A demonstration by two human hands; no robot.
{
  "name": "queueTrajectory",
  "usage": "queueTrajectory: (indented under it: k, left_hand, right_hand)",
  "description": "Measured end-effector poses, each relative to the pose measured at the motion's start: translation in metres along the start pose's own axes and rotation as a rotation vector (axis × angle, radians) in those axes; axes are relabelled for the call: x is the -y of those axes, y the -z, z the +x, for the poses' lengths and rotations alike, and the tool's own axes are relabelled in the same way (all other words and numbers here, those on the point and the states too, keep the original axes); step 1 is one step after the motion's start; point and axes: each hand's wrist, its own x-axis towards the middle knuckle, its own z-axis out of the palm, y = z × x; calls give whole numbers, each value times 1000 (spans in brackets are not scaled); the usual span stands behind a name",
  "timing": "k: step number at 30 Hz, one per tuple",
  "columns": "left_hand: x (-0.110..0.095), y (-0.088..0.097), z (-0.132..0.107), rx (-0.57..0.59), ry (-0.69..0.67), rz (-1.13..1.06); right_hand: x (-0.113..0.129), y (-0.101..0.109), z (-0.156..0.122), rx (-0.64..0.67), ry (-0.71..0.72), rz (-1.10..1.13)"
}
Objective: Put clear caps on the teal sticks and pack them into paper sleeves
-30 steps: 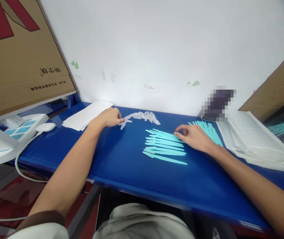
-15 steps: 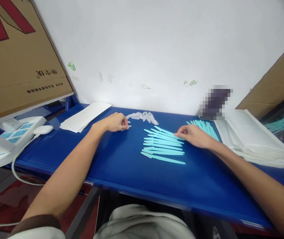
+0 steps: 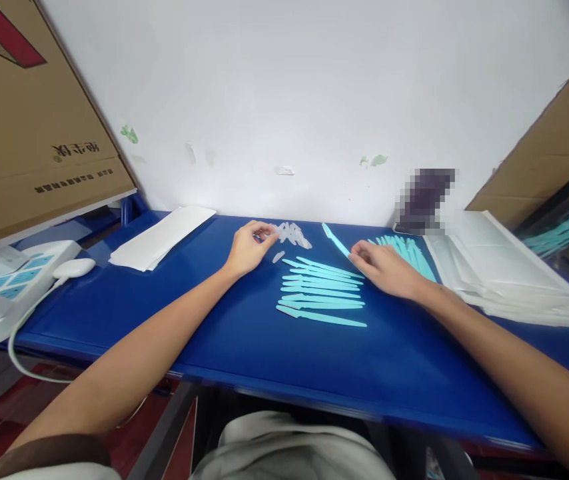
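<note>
My right hand (image 3: 385, 268) is closed round the handle end of a turquoise eyebrow razor (image 3: 335, 241), whose blade end points up and away to the left. My left hand (image 3: 252, 248) pinches a small translucent plastic blade cap (image 3: 275, 231) at the left edge of a loose heap of such caps (image 3: 295, 235). One single cap (image 3: 278, 257) lies apart, just below those fingertips. Between and in front of my hands, several turquoise razors (image 3: 322, 293) lie roughly side by side. Behind my right hand sits another bunch of razors (image 3: 409, 253), partly covered by it.
On the blue table (image 3: 244, 333), white paper sheets (image 3: 162, 237) lie at left, beside a power strip (image 3: 29, 273) with a white plug and cable. Clear plastic bags (image 3: 504, 273) are piled at right. A blurred dark device (image 3: 424, 200) leans on the wall. Cardboard (image 3: 39, 120) stands at left.
My right hand has lifted a razor off the row and turned its blade end upward. My left hand has moved right to the cap heap, and a lone cap now lies below it.
</note>
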Motion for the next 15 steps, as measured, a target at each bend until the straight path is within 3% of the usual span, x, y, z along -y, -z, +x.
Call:
queueTrajectory:
  k: [5, 11, 15]
  left_hand:
    - [-1, 1, 3, -23, 101, -282]
    - [-16, -4, -2, 35, 272, -472]
    - [-23, -6, -6, 44, 324, -556]
  right_hand:
    - [11, 0, -3, -68, -17, 87]
    - [17, 0, -4, -206, 157, 46]
    - [15, -2, -4, -181, 117, 54]
